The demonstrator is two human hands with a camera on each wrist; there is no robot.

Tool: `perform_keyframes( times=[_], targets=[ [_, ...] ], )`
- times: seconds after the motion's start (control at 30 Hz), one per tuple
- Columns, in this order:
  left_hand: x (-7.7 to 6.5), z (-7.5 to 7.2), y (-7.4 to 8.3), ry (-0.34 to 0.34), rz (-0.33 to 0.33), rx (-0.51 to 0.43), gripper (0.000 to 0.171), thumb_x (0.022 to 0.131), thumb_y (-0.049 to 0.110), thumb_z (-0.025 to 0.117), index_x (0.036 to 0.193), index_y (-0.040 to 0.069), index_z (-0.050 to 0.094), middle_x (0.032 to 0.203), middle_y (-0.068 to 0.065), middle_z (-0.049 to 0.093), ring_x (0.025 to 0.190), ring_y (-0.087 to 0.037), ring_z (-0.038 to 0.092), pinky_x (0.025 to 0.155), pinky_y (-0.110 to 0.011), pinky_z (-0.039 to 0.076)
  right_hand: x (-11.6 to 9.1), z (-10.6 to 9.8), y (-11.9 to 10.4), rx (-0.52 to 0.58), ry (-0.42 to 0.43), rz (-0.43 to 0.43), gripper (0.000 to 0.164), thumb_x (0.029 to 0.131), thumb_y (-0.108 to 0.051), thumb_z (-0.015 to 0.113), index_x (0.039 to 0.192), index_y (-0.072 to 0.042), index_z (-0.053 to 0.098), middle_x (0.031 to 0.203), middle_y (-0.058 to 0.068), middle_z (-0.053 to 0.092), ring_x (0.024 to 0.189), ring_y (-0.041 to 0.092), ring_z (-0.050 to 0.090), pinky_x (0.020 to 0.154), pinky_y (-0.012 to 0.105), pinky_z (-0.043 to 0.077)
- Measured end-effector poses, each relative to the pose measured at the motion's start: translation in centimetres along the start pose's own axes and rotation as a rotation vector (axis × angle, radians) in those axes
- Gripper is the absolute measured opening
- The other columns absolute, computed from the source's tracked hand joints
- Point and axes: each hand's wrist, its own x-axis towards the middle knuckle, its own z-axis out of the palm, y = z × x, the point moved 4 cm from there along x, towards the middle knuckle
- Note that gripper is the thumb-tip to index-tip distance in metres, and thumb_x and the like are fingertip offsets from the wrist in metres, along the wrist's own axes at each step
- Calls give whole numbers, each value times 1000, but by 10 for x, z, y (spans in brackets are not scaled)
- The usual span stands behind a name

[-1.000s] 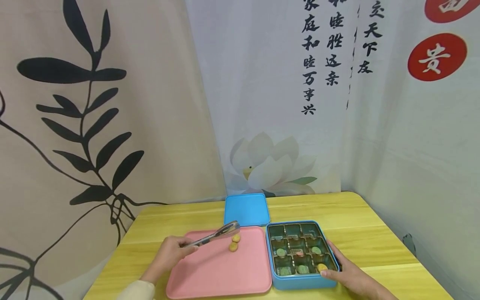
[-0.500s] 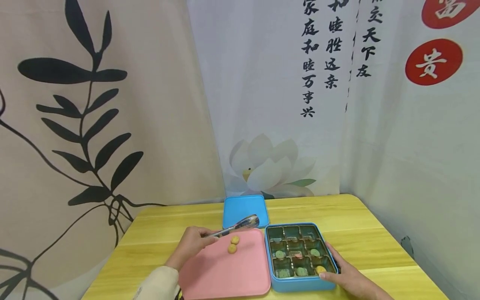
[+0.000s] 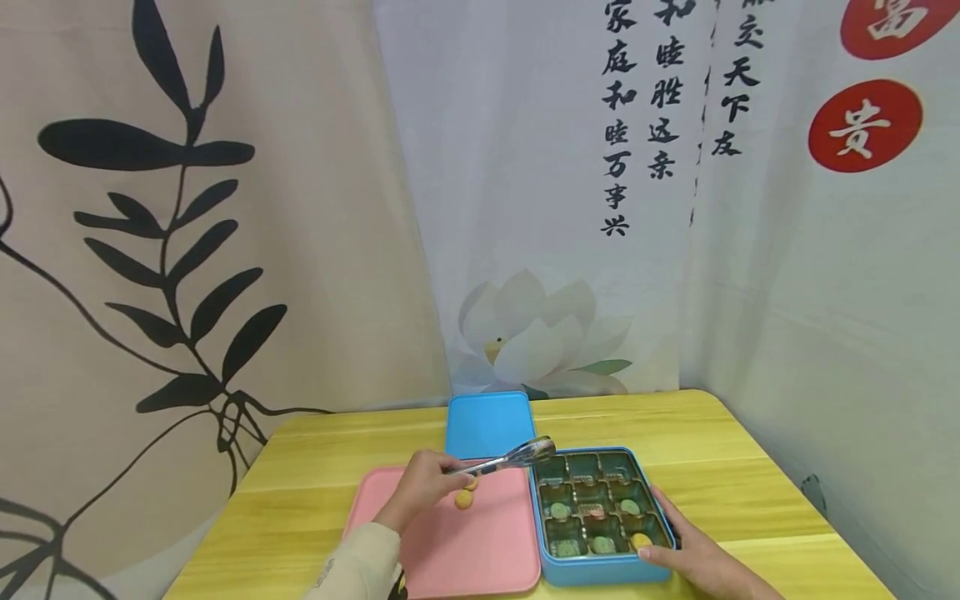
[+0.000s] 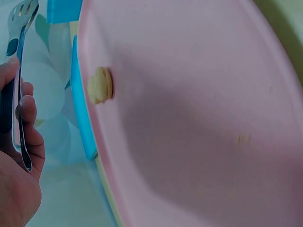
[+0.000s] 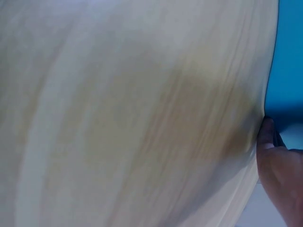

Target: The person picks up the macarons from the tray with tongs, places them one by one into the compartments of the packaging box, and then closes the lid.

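Your left hand (image 3: 423,485) gripping metal tongs (image 3: 510,457) above the pink tray (image 3: 472,554), their tips near the blue box's (image 3: 600,572) far left corner, your right hand (image 3: 697,546) holding its right side, two yellow cookies (image 3: 463,500) on the tray.

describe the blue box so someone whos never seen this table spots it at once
On the yellow wood-grain table, find the pink tray. Just to its right stands the blue box, held by the right hand. Unlike the flat blue piece behind the tray, it is deep and split into nine compartments.
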Motion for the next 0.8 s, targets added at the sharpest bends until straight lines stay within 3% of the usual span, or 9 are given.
perform_keyframes(
  times=[0.47,0.8],
  targets=[
    [6,10,3,-27,2,38,18,79,22,84,89,8,79,76,3,66,69,-15,51,55,-28,44,-1,3,-4,19,-12,-34,91,101,-30,58,158,-7,-10,158,34,0,139,58,15,101,74,22],
    [5,1,7,-29,-13,61,23,80,31,84,92,12,78,84,4,68,77,-16,56,64,-31,48,1,1,1,24,-3,-4,91,100,-31,60,158,-7,-7,158,34,-3,139,60,4,101,76,18]
  ],
)
